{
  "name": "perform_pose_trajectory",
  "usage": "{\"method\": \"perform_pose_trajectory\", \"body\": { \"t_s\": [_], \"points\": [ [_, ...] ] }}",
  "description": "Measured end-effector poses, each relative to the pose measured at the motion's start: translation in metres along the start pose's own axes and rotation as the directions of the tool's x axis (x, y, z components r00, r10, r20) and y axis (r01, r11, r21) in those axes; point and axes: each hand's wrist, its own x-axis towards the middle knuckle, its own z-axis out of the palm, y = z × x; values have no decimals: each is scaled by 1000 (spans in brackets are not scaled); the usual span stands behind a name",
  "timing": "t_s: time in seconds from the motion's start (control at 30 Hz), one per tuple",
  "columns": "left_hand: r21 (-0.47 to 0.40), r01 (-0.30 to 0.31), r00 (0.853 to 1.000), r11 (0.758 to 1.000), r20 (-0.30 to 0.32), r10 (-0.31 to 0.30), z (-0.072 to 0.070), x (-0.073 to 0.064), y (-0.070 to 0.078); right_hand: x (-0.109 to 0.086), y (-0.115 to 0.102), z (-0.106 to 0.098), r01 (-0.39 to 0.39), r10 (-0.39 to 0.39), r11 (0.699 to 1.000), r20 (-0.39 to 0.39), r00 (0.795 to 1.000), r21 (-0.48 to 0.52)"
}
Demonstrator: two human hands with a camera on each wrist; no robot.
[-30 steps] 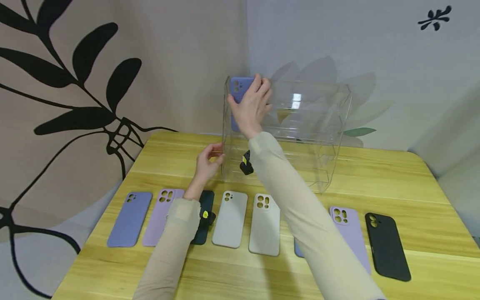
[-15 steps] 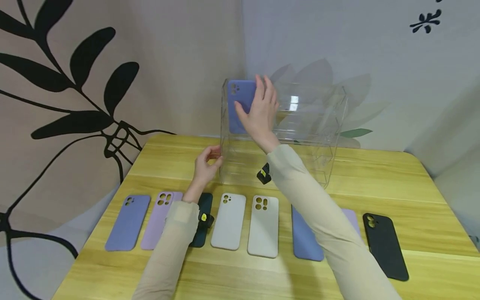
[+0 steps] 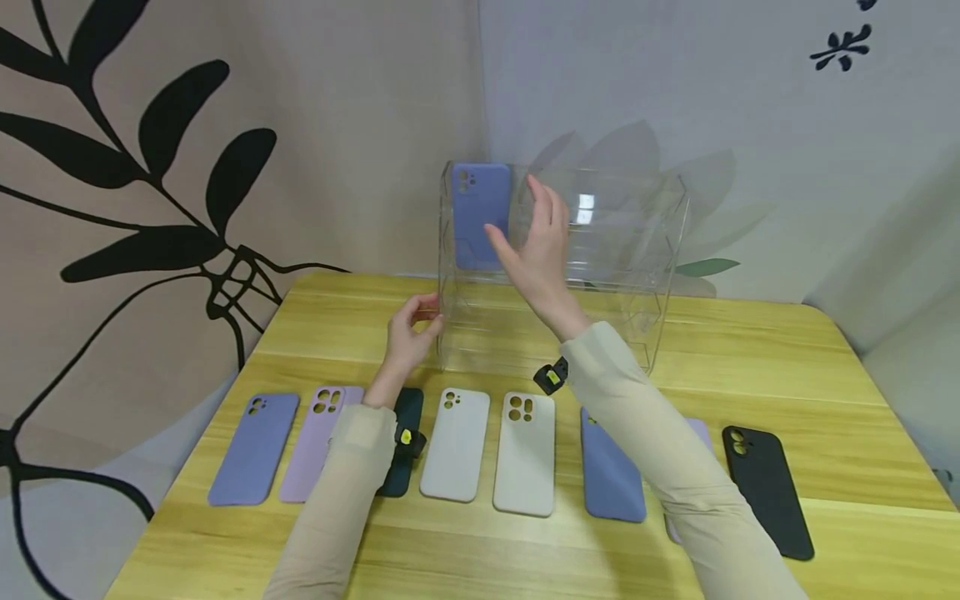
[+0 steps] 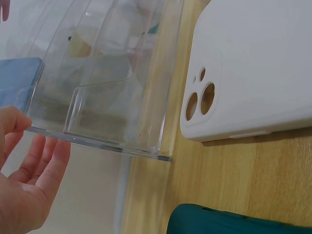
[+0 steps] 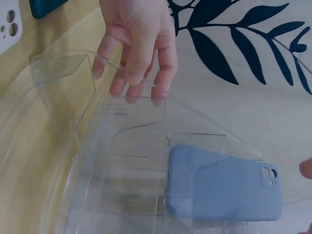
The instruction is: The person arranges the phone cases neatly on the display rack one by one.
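Note:
A clear acrylic display rack (image 3: 600,283) stands at the back of the table. One blue phone case (image 3: 481,218) stands upright in its upper left tier, camera cutouts at the top; the right wrist view shows this blue phone case (image 5: 229,187) behind a clear lip. My right hand (image 3: 542,258) hovers in front of the rack, just right of that case, fingers and thumb spread, holding nothing. At the rack's left side my left hand (image 3: 411,335) holds the edge of the side panel. In the left wrist view, the left hand (image 4: 29,180) has thumb and fingertips at that edge.
A row of phone cases lies on the wooden table (image 3: 450,558): blue (image 3: 255,450), lilac (image 3: 318,450), dark green (image 3: 405,408), white (image 3: 455,446), off-white (image 3: 524,454), another blue (image 3: 611,475), a lilac one mostly under the right sleeve, and black (image 3: 772,492). Walls rise behind.
My right hand has let go of the blue case and moved right and down from it, fingers opening. The case stays in the rack. My left hand keeps its place at the rack's side.

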Motion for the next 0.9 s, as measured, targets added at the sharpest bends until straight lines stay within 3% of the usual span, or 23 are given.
{"method": "perform_pose_trajectory", "body": {
  "t_s": [0.3, 0.9],
  "points": [
    [-13, 24, 1000, 1000, 10, -24, 1, 0, 1, -20, 0, -19, 16, -17, 998, 5, 1000, 60],
    [12, 41, 999, 999, 13, -41, 1, -1, 1, -65, 16, -58, 18, -20, 999, 50, 999, 38]
  ]
}}
